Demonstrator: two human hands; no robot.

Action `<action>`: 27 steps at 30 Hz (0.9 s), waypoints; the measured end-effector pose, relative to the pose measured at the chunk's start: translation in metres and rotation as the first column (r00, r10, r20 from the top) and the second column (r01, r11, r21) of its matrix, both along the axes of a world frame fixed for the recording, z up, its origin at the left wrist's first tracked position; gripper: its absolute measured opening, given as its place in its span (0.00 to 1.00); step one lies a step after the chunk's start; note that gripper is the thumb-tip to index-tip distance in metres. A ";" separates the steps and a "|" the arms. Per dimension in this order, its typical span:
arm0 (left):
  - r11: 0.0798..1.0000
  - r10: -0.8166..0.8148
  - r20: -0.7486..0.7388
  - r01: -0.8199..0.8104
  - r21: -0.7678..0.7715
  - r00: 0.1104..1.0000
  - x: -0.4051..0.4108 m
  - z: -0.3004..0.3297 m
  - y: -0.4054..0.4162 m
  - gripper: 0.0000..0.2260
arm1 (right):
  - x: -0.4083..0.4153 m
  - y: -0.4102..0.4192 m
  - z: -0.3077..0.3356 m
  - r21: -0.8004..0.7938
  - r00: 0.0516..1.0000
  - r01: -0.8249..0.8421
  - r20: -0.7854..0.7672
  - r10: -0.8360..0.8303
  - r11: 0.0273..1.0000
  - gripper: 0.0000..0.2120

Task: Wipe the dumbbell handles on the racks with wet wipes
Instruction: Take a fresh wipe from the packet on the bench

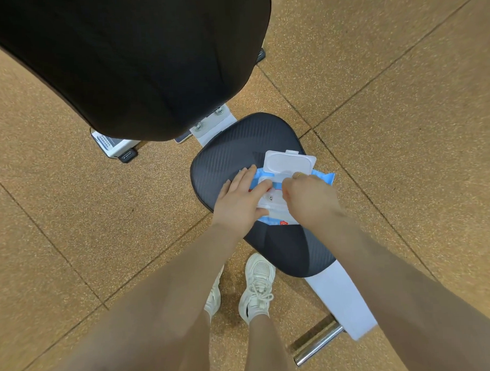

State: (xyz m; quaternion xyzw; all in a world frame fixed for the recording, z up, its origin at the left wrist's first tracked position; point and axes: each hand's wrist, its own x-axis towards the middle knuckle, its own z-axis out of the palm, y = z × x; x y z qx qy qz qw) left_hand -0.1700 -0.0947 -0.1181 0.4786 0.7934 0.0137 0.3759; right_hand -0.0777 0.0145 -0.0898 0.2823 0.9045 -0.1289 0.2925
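Wet-wipe pack (322, 178): blue and white, on the bench seat pad (231, 147), flip lid (289, 163) open. Left hand (240, 198): fingers straight, together, pressing the pack flat. Right hand (308, 199): fingers curled over the dispensing opening; whether they pinch a wipe cannot be told. Dumbbells, racks: not in view. Progress, judged: earliest step, no wipe visibly drawn; all handles remain.

wipes pack (322, 178): on the seat pad (231, 152), lid (289, 163) flipped toward the far side
backrest (128, 64): behind the seat pad
shoes (257, 289): on the floor (72, 205), just in front
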 end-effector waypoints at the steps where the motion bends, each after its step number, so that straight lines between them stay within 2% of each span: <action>1: 1.000 0.005 0.007 -0.005 0.001 1.000 0.000 0.000 0.000 0.23 | -0.003 -0.001 -0.001 -0.014 0.998 0.055 0.024 -0.055 0.998 0.10; 4: 1.000 0.011 0.017 -0.011 0.003 1.000 0.000 0.001 0.001 0.22 | -0.006 0.004 -0.006 -0.128 0.974 0.227 0.011 -0.227 0.966 0.11; 8: 1.000 0.009 0.005 -0.009 0.023 1.000 -0.001 0.000 -0.001 0.22 | 0.011 0.015 -0.010 -0.359 0.915 0.283 -0.177 -0.363 0.889 0.07; 9: 0.999 0.019 0.008 -0.019 0.029 1.000 -0.001 -0.001 -0.001 0.21 | 0.018 0.017 -0.008 -0.471 0.862 0.331 -0.201 -0.465 0.817 0.08; 11: 0.998 0.044 0.019 -0.045 0.035 0.999 -0.001 -0.001 -0.002 0.21 | 0.037 0.023 -0.001 -0.735 0.667 0.422 -0.145 -0.730 0.531 0.12; 12: 0.998 0.056 0.025 -0.057 0.034 0.998 -0.001 -0.001 -0.002 0.22 | 0.047 0.026 0.000 -0.795 0.592 0.433 -0.104 -0.799 0.424 0.13; 13: 0.997 0.062 0.027 -0.063 0.032 0.998 0.000 -0.001 -0.002 0.22 | 0.055 0.028 0.001 -0.808 0.567 0.441 -0.087 -0.819 0.391 0.13; 15: 0.998 0.060 0.025 -0.061 0.025 0.998 0.001 -0.002 -0.002 0.23 | 0.057 0.024 0.001 -0.775 0.593 0.463 -0.090 -0.800 0.431 0.13; 17: 0.998 0.056 0.017 -0.057 0.014 0.998 0.001 -0.003 -0.002 0.24 | 0.047 0.016 0.003 -0.756 0.548 0.478 -0.142 -0.824 0.448 0.13; 19: 0.999 0.044 0.000 -0.044 0.005 0.999 -0.001 -0.004 -0.001 0.23 | 0.037 0.008 0.006 -0.775 0.418 0.479 -0.212 -0.883 0.412 0.14; 21: 1.000 0.024 -0.019 -0.024 -0.006 1.000 -0.002 -0.003 -0.001 0.23 | 0.034 0.004 0.010 -0.830 0.280 0.466 -0.190 -0.941 0.306 0.13; 23: 1.000 0.028 -0.030 -0.028 -0.011 0.999 -0.002 -0.002 0.000 0.23 | 0.035 -0.002 0.013 -0.877 0.186 0.421 -0.165 -0.969 0.230 0.09; 25: 0.999 0.040 -0.036 -0.041 -0.018 0.999 0.001 -0.002 0.000 0.22 | 0.037 -0.008 0.018 -0.863 0.110 0.437 -0.228 -0.968 0.253 0.10; 27: 0.999 0.042 -0.051 -0.043 -0.027 0.998 0.003 -0.004 0.001 0.22 | 0.035 -0.005 0.029 -0.836 -0.040 0.463 -0.351 -0.936 0.294 0.10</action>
